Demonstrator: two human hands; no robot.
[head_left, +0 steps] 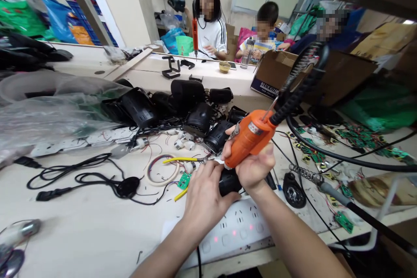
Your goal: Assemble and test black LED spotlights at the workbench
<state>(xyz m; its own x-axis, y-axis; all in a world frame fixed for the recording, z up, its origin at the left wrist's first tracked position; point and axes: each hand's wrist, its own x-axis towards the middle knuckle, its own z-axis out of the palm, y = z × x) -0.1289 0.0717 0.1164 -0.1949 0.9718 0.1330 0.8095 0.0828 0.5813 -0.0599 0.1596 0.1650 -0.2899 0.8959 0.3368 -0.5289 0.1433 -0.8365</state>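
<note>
Orange electric screwdriver [249,139] is up in the right hand [256,169], fist wrapped round its body, nose tilted down toward seven o'clock so the bit meets the small black housing [230,181]. That housing sits just above the white power strip [234,230], near the bench's front edge at the centre of the view, and the left hand [203,195] clamps round it from nine o'clock, fingers curled, likely to brace it against the driver's twist. The bit tip itself is hidden between the two hands. A coiled black cable [302,82] climbs from the driver's tail toward one o'clock, which takes the tool's weight off the wrist. More black housings [195,117] are heaped at twelve o'clock, within easy reach. Green circuit boards [345,137] are scattered at three o'clock, and other people sit at the far bench.
</note>
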